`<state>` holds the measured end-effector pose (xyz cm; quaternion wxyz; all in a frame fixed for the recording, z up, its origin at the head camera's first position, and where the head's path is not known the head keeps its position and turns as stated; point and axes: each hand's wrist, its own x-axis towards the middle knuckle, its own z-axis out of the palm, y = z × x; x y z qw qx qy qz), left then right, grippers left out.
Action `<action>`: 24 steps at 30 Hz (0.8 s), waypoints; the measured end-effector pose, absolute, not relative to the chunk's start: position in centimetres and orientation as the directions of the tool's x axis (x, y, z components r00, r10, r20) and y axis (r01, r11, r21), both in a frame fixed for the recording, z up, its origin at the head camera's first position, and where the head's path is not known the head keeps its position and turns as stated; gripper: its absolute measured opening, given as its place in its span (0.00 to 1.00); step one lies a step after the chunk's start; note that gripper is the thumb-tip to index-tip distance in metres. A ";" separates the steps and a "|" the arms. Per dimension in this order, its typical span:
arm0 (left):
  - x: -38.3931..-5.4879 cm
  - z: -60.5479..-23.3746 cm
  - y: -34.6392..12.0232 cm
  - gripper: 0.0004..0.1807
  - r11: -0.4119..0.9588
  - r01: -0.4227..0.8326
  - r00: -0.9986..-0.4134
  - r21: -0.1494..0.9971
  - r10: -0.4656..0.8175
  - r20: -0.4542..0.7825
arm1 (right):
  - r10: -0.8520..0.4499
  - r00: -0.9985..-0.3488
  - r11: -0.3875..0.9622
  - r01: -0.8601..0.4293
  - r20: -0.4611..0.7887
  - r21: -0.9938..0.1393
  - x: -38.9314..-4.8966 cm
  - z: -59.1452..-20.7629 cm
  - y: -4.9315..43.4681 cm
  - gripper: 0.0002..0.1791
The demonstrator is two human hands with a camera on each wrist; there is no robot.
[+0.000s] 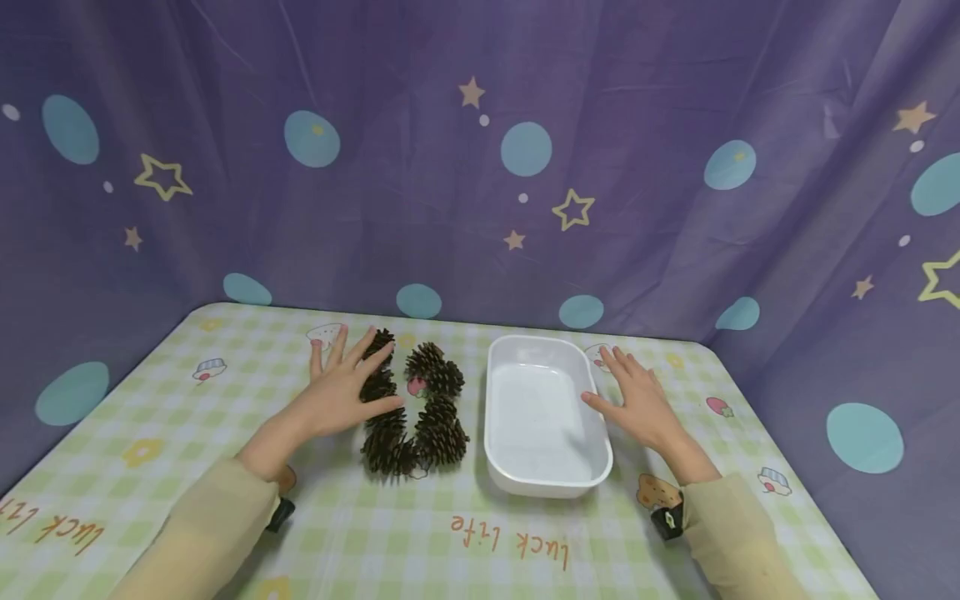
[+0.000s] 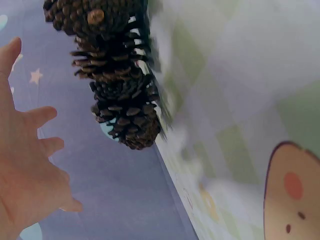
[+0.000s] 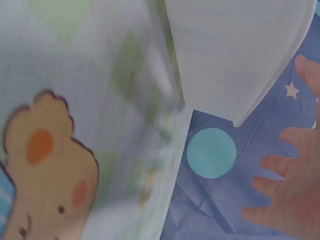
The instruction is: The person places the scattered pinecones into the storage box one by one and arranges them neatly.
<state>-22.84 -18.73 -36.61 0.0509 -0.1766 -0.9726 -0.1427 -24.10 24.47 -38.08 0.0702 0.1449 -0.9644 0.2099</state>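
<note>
Pinecones (image 1: 442,429) lay in a rough U on the tabletop (image 1: 337,533), left of its middle and well in from its left edge. A white tub (image 1: 536,486) stood just right of them, its far end near the tabletop's far edge. Each grip was spread and held nothing: the left hand (image 1: 337,398) hovered over the U's left side, the right hand (image 1: 641,404) at the tub's right rim.

The likeliest mishap was a low sweep of the left hand, which could have rolled loose cones toward the far edge. A bump from the right hand might have slid the tub into them. The left hand hid some cones, so no count was sure; whether the right thumb touched the rim could not be told. The head view cut off the tabletop's near edge.
</note>
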 end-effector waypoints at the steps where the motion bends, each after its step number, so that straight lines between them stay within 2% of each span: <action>1: -22.7 -36.6 -18.7 0.49 0.894 0.372 -0.926 0.251 0.341 0.161 | -0.249 -0.949 0.859 -0.309 0.194 -0.408 -24.0 -38.1 24.4 0.46; 10: -21.2 -36.7 -18.0 0.44 0.841 0.485 -0.872 0.237 0.444 0.207 | -0.243 -0.958 0.723 -0.283 0.151 -0.630 -23.8 -39.0 24.1 0.45; 17: -19.8 -37.3 -16.8 0.39 0.739 0.588 -0.809 0.329 0.525 0.265 | -0.219 -0.970 0.582 -0.214 0.103 -0.785 -23.6 -39.5 23.6 0.43; 21: -19.1 -37.4 -16.0 0.38 0.706 0.640 -0.768 0.303 0.569 0.295 | -0.221 -0.973 0.518 -0.180 0.072 -0.836 -23.5 -40.1 23.9 0.43; 24: -18.7 -37.4 -15.4 0.38 0.711 0.642 -0.766 0.287 0.578 0.283 | -0.233 -0.971 0.433 -0.152 0.053 -0.888 -24.0 -41.2 24.5 0.42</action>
